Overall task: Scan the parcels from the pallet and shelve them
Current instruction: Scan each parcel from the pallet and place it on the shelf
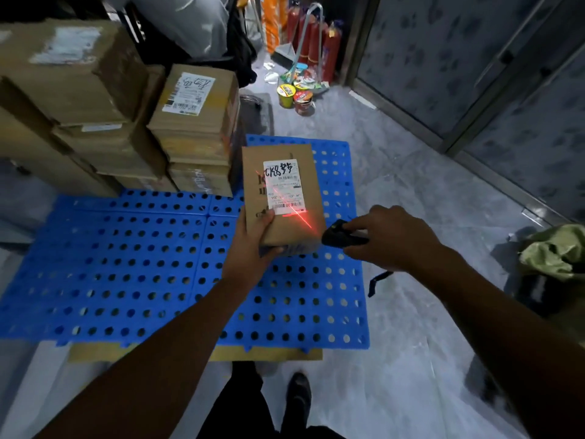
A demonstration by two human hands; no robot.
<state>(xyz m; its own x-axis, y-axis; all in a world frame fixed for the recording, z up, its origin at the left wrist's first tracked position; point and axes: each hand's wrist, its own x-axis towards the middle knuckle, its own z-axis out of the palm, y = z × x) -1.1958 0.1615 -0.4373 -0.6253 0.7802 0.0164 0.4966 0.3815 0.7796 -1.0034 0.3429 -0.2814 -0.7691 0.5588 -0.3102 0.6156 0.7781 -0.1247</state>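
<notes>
1. The left hand grips the near end of the parcel, thumb on top and fingers curled underneath. It holds the parcel above the pallet, just past the view's centre toward 12 o'clock.
2. The right hand, at 3 o'clock of the parcel, is wrapped round the scanner, which points at the label.
3. Misread risk: the red cross falls toward the label's 5 o'clock corner and partly off it, so the barcode may not register.
4. The thumb tip sits right beside the barcode; a small slip could cover it.
5. Drop risk: only one end of the parcel is held, so it could tip out of that grip.
6. A strap dangles under the scanner and could snag on the pallet's edge.
7. Containers: the stack at the pallet's 11 o'clock corner is taped boxes, contents hidden.
8. Cups stand on the floor at 12 o'clock; their contents cannot be told.
9. A bag at 3 o'clock lies crumpled; its contents are unclear.
</notes>
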